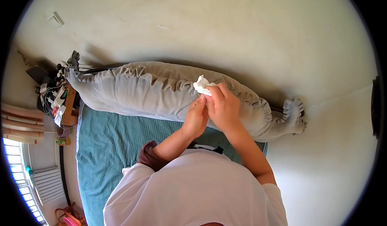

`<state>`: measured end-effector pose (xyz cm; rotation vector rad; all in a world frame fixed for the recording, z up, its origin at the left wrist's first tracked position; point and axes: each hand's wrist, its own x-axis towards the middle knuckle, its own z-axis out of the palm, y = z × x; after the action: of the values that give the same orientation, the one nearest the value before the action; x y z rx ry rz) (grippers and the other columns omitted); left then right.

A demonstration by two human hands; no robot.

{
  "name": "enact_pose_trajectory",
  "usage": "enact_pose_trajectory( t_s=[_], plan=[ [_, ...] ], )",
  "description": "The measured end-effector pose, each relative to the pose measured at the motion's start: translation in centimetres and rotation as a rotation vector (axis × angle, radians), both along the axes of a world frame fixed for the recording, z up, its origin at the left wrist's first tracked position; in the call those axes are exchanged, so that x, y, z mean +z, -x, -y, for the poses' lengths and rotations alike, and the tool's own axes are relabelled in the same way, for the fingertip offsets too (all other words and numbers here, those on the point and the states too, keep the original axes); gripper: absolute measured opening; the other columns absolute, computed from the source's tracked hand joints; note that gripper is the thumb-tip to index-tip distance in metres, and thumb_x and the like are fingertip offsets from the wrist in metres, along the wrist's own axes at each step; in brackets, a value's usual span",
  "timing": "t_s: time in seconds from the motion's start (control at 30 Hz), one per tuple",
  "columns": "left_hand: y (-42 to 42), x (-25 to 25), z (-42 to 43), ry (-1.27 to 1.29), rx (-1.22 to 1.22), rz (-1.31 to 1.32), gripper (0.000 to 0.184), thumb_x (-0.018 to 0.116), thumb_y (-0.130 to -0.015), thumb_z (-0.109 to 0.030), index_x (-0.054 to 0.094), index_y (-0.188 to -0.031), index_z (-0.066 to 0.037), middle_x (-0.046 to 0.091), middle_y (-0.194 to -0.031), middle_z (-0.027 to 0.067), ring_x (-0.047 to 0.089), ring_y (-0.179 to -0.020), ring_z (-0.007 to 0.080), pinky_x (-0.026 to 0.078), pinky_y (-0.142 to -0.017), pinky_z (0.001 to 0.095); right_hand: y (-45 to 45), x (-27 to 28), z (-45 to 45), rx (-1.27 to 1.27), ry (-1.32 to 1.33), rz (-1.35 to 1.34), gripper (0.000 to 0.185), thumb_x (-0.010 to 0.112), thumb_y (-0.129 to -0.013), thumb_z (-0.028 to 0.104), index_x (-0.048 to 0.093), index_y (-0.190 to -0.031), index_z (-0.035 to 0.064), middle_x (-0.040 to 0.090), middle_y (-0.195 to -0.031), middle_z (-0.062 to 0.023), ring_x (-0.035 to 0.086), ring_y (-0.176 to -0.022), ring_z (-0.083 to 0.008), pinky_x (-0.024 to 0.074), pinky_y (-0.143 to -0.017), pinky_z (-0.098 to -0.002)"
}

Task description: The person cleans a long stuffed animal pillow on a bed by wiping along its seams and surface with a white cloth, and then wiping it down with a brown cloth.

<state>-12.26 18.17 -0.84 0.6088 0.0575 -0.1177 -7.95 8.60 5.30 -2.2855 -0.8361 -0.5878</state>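
Note:
A crumpled white tissue (pixel 202 85) sticks up from the fingers of my right hand (pixel 224 110), which is closed on it. My left hand (pixel 195 118) is closed too, its thumb and fingertips pressed together just below the tissue and touching the right hand. What the left fingers pinch, if anything, is hidden. Both hands are held in front of a padded grey headboard cover (pixel 157 93) with a ruffled edge. A dark maroon cloth (pixel 151 156) is bunched around my left elbow.
Below the headboard lies a bed with a teal ribbed cover (pixel 105 145). To the left, a wooden stand (pixel 70 105) carries cables and white items. A radiator (pixel 48 183), a striped curtain (pixel 20 123) and a brown bag (pixel 70 214) are farther left.

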Motion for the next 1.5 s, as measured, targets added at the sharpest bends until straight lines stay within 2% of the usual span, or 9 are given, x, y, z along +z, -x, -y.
enact_pose_trajectory(
  t_s=[0.2, 0.33, 0.43, 0.6, 0.8, 0.93, 1.0, 1.13, 1.5],
  plan=[
    [0.3, 2.0, 0.4, -0.052, 0.047, 0.116, 0.036, 0.038, -0.102, -0.031, 0.056, -0.118, -0.004, 0.053, -0.133, 0.0153, 0.049, -0.126, 0.0249, 0.032, -0.107, 0.0403, -4.9, 0.2, 3.8, -0.228, 0.17, -0.056, 0.015, 0.067, -0.081, 0.016, 0.063, -0.094, 0.0086, 0.059, -0.084, -0.0088, 0.062, -0.075, -0.0308, 0.0495, -0.061, -0.0422],
    [0.1, 0.5, -0.1, -0.081, 0.0, 0.149, 0.032, 0.041, -0.101, -0.026, 0.059, -0.114, -0.003, 0.052, -0.134, 0.0161, 0.052, -0.123, 0.0269, 0.034, -0.106, 0.0419, -4.7, 0.9, 3.8, -0.097, -0.339, -0.141, 0.021, 0.065, -0.081, 0.012, 0.066, -0.102, 0.0105, 0.06, -0.084, -0.0098, 0.061, -0.072, -0.03, 0.0487, -0.061, -0.0393],
    [-0.2, -2.4, 0.1, -0.072, 0.053, 0.113, 0.026, 0.043, -0.1, -0.022, 0.06, -0.099, -0.001, 0.056, -0.129, 0.0177, 0.053, -0.122, 0.0307, 0.038, -0.103, 0.0414, -1.5, 1.6, 1.3, 0.042, -0.088, -0.097, 0.025, 0.066, -0.079, 0.01, 0.066, -0.103, 0.0142, 0.057, -0.08, -0.0068, 0.061, -0.07, -0.0267, 0.048, -0.059, -0.037],
    [0.7, 2.0, 0.7, -0.28, 0.223, 0.071, 0.025, 0.046, -0.098, -0.017, 0.055, -0.082, -0.001, 0.063, -0.094, 0.0085, 0.058, -0.09, 0.0118, 0.047, -0.082, 0.0281, -3.4, 0.1, 3.0, -0.15, 0.119, -0.124, 0.016, 0.065, -0.077, 0.007, 0.067, -0.09, 0.0157, 0.055, -0.081, -0.0039, 0.061, -0.068, -0.026, 0.0481, -0.056, -0.0371],
    [0.8, 0.2, -1.0, -0.653, 0.077, 0.105, 0.028, 0.044, -0.098, -0.015, 0.044, -0.072, -0.004, 0.051, -0.076, 0.002, 0.052, -0.077, 0.0107, 0.048, -0.082, 0.0295, -0.3, 1.3, 0.5, 0.111, 0.049, -0.068, 0.014, 0.065, -0.078, 0.009, 0.068, -0.09, 0.0162, 0.056, -0.082, -0.0037, 0.061, -0.069, -0.0266, 0.0489, -0.057, -0.038],
    [0.7, 3.0, 0.2, -0.349, 0.183, 0.099, 0.022, 0.043, -0.098, -0.014, 0.057, -0.091, 0.002, 0.058, -0.093, 0.0053, 0.054, -0.085, 0.0104, 0.046, -0.076, 0.0259, -3.2, 1.1, 3.5, -0.114, 0.184, -0.12, 0.009, 0.065, -0.08, 0.011, 0.068, -0.088, 0.0128, 0.057, -0.083, -0.005, 0.061, -0.069, -0.0277, 0.0489, -0.059, -0.0375],
    [0.5, 1.4, 0.0, -0.369, 0.161, 0.121, 0.022, 0.043, -0.098, -0.013, 0.057, -0.098, 0.003, 0.059, -0.102, 0.0072, 0.055, -0.091, 0.0112, 0.046, -0.077, 0.0263, -3.6, 1.9, 3.5, -0.066, -0.121, -0.186, 0.011, 0.065, -0.08, 0.01, 0.068, -0.091, 0.0097, 0.058, -0.086, -0.0069, 0.06, -0.068, -0.0286, 0.0479, -0.059, -0.0369],
    [0.7, -0.2, -0.6, -0.649, 0.179, 0.227, 0.026, 0.041, -0.097, -0.012, 0.057, -0.108, 0.006, 0.058, -0.117, 0.0109, 0.058, -0.103, 0.015, 0.048, -0.086, 0.0294, -1.1, 3.3, 0.7, 0.313, -0.067, -0.212, 0.014, 0.067, -0.078, 0.009, 0.068, -0.092, 0.0075, 0.06, -0.088, -0.0077, 0.06, -0.071, -0.0277, 0.0479, -0.062, -0.0369],
    [0.1, -1.3, 0.1, -0.586, 0.227, 0.255, 0.029, 0.046, -0.099, -0.02, 0.057, -0.092, 0.005, 0.066, -0.09, 0.0081, 0.059, -0.081, 0.0125, 0.048, -0.069, 0.0289, -1.5, 2.6, 0.9, 0.13, -0.054, -0.175, 0.012, 0.068, -0.074, 0.005, 0.068, -0.086, 0.008, 0.06, -0.084, -0.0064, 0.062, -0.069, -0.0248, 0.0489, -0.06, -0.0356]
  ],
)
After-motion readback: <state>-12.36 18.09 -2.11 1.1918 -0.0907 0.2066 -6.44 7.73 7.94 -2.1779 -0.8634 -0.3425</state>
